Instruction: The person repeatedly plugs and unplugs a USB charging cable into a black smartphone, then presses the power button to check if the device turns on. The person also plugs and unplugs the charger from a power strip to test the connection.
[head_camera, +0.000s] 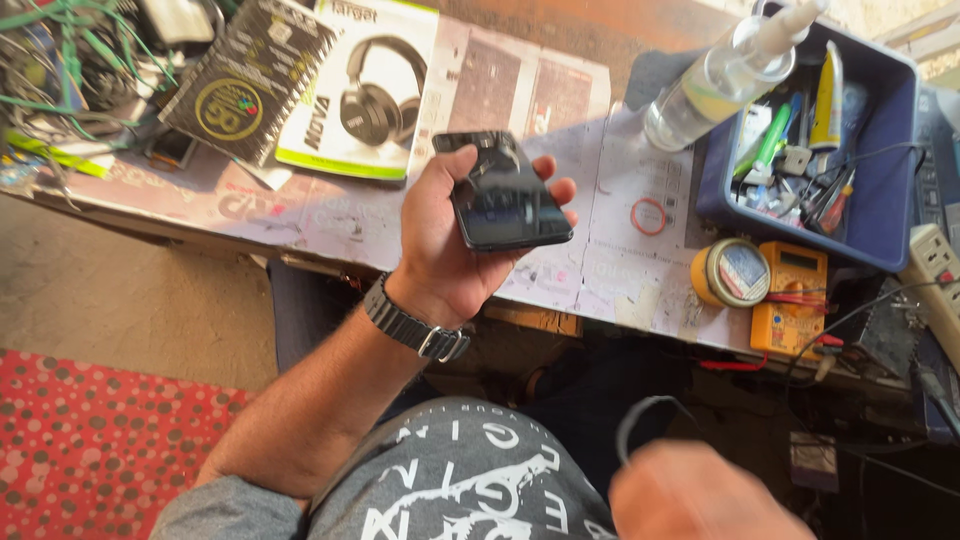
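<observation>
My left hand holds a black smartphone with its dark glossy screen up, above the front edge of the workbench. A metal-banded watch sits on that wrist. My right hand is blurred at the bottom of the view, low over my lap, with a thin grey cable loop rising from it.
A blue tray of small tools sits at the right, with a clear spray bottle leaning on it. A yellow multimeter, a round tin, a headphone box, tangled green wires and a power strip surround it.
</observation>
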